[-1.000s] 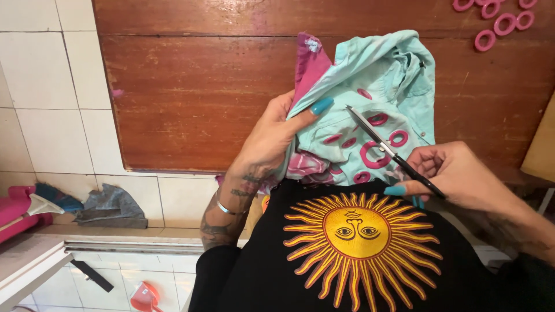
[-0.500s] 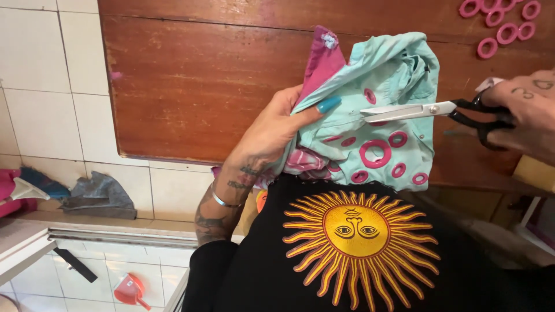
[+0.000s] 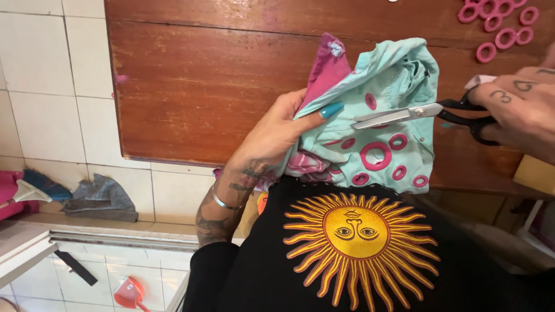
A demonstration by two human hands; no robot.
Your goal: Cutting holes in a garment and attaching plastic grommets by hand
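Scissors are held in the right hand, its fingers curled through the black loops and closed on them; the blades are nearly shut, tips resting against the bundled cloth. The left hand grips that cloth from the side, fingers pinching a fold, the thumb with its teal nail pressed flat just beside the blade tips. The cloth is held up in the air in front of the wooden surface, above the person's black shirt with a sun print.

Judgement on the step: the fold wants to be kept taut by the left hand, the thumb drawn back clear of the tips, and the blades opened only a little so that one layer is taken and not the bunch behind.

Orientation: the scissors' long axis runs almost level, sloping slightly down to the left; tips point left toward the left thumb, loops to the right. Pink rings lie on the wood at upper right, well apart.
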